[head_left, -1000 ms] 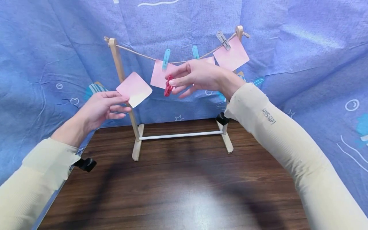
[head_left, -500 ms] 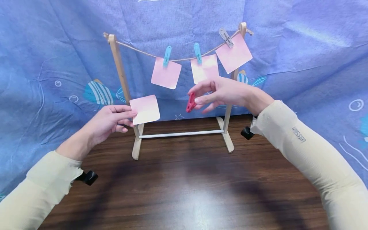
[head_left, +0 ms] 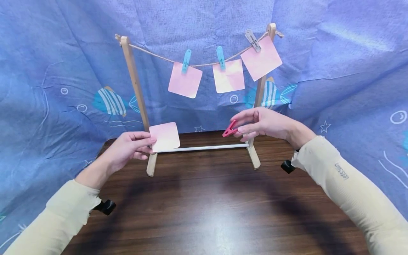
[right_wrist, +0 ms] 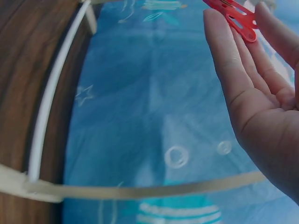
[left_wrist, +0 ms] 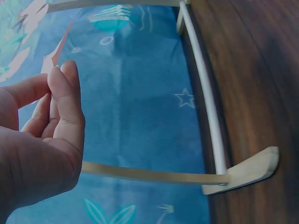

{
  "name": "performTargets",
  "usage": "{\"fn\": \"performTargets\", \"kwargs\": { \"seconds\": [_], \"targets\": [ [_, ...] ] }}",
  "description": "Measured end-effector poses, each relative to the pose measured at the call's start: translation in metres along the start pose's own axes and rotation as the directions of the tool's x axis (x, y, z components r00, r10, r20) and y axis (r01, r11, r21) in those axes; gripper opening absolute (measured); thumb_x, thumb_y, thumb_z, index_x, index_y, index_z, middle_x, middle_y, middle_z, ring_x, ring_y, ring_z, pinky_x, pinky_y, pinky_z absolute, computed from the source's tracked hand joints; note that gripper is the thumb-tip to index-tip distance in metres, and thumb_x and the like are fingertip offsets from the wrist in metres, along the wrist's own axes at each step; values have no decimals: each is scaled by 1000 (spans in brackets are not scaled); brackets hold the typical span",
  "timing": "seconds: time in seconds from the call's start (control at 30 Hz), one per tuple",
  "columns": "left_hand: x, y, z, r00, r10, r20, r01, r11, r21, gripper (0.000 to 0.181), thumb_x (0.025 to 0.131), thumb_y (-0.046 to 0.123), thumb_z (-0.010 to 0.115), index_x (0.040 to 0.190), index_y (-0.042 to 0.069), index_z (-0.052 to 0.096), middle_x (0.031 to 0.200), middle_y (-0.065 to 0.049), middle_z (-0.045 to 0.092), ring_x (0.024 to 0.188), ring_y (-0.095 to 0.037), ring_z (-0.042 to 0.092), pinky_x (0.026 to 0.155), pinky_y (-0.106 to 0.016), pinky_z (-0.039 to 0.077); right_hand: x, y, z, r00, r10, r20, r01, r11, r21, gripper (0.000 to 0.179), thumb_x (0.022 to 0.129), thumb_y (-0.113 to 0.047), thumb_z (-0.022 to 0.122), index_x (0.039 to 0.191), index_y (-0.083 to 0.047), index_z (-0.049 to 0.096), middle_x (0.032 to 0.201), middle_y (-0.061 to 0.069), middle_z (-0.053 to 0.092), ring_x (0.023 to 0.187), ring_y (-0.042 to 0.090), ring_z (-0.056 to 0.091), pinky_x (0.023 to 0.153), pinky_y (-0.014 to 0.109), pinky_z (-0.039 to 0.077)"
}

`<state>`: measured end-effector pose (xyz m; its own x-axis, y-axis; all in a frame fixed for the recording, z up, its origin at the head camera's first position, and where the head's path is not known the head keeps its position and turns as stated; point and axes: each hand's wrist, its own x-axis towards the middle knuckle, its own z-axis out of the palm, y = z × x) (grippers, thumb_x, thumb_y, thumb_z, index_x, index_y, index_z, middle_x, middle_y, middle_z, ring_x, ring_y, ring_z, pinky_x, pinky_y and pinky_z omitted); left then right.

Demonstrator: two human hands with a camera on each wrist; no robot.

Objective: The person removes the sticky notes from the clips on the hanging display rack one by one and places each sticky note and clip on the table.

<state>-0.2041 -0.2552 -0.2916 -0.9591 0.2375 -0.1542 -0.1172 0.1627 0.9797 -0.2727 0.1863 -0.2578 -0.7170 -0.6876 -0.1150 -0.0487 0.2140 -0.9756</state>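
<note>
My left hand [head_left: 129, 148] pinches a square pink paper note [head_left: 165, 136] by its left edge, in front of the rack's left post. In the left wrist view the note [left_wrist: 58, 49] shows nearly edge-on between thumb and fingers. To the right, my right hand [head_left: 264, 124] holds a red clothespin [head_left: 230, 129] between thumb and fingers, its narrow end pointing left. The same red clothespin [right_wrist: 236, 16] shows at the top of the right wrist view. Above the hands, three pink notes hang on a rope [head_left: 149, 54], one by a grey clothespin [head_left: 253, 40], two by blue clothespins [head_left: 186, 61].
The wooden rack [head_left: 134, 81] stands at the back of the dark wooden table [head_left: 204, 209], with a white bar [head_left: 204, 147] low between its feet. A blue patterned cloth [head_left: 197, 28] hangs right behind it.
Both hands have come down from near the rope. The left moved slightly right with the note, which turned more level; the right moved right with the red clothespin, uncovering the hanging notes.
</note>
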Motion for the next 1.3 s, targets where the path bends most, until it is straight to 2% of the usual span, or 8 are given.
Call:
{"fn": "performTargets", "kwargs": {
  "seconds": [0.23, 0.43, 0.67, 0.77, 0.87, 1.07, 1.17, 1.3],
  "targets": [
    [9, -37, 0, 999, -42, -9, 42, 998, -42, 8, 97, 14, 71, 105, 14, 70, 88, -2, 73, 76, -12, 72, 62, -22, 59, -6, 44, -11, 999, 37, -3, -37, 999, -34, 45, 96, -11, 72, 137, 0, 55, 112, 18, 70, 96, 38, 70, 89, 53, 58],
    [13, -66, -3, 994, -109, -11, 107, 985, -132, 16, 98, 14, 70, 112, 9, 66, 92, 1, 73, 81, -14, 73, 61, -21, 58, -7, 82, -15, 997, 75, -20, -75, 997, 12, 45, 95, -10, 73, 136, 1, 56, 104, 15, 72, 87, 26, 70, 90, 57, 56],
    [25, -88, -2, 989, -146, 1, 144, 977, -160, 38, 99, 15, 69, 129, -2, 54, 96, -1, 71, 84, -15, 73, 63, -23, 59, -10, 118, -23, 997, 68, -40, -62, 987, 145, 48, 94, 0, 70, 137, 7, 51, 116, 14, 71, 94, 25, 71, 91, 53, 56],
    [32, -96, -5, 987, -162, -5, 159, 973, -169, 40, 99, 15, 68, 131, -4, 53, 96, -2, 72, 83, -15, 73, 62, -22, 59, -10, 131, -25, 997, 75, -34, -67, 977, 202, 45, 95, 4, 67, 136, 6, 51, 115, 13, 72, 96, 24, 71, 90, 46, 58],
    [38, -103, -9, 983, -183, -10, 179, 968, -174, 41, 99, 15, 68, 132, -4, 52, 94, -3, 74, 80, -14, 74, 60, -21, 58, -8, 142, -25, 995, 91, -32, -81, 965, 249, 43, 95, 6, 66, 136, 4, 51, 113, 12, 72, 95, 22, 71, 91, 46, 58],
    [46, -117, -16, 977, -211, -21, 207, 971, -116, 52, 98, 18, 71, 137, -7, 48, 91, -4, 75, 78, -13, 74, 63, -23, 60, -1, 159, -24, 990, 126, -62, -110, 972, 208, 51, 96, -1, 69, 140, 7, 46, 122, 22, 67, 94, 22, 71, 90, 51, 57],
    [48, -125, -19, 974, -222, -38, 218, 972, -87, 58, 97, 20, 71, 140, -8, 45, 92, -2, 75, 79, -13, 74, 64, -23, 60, 4, 166, -24, 986, 147, -74, -130, 972, 193, 54, 96, -4, 70, 142, 9, 44, 122, 26, 65, 91, 23, 71, 85, 46, 60],
    [50, -133, -23, 967, -246, -64, 241, 967, -78, 64, 96, 21, 73, 144, -8, 42, 91, 0, 75, 78, -13, 74, 63, -23, 60, 7, 175, -25, 981, 180, -75, -158, 961, 228, 55, 97, -4, 68, 144, 9, 41, 115, 23, 68, 88, 21, 71, 77, 36, 62]
  ]
}}
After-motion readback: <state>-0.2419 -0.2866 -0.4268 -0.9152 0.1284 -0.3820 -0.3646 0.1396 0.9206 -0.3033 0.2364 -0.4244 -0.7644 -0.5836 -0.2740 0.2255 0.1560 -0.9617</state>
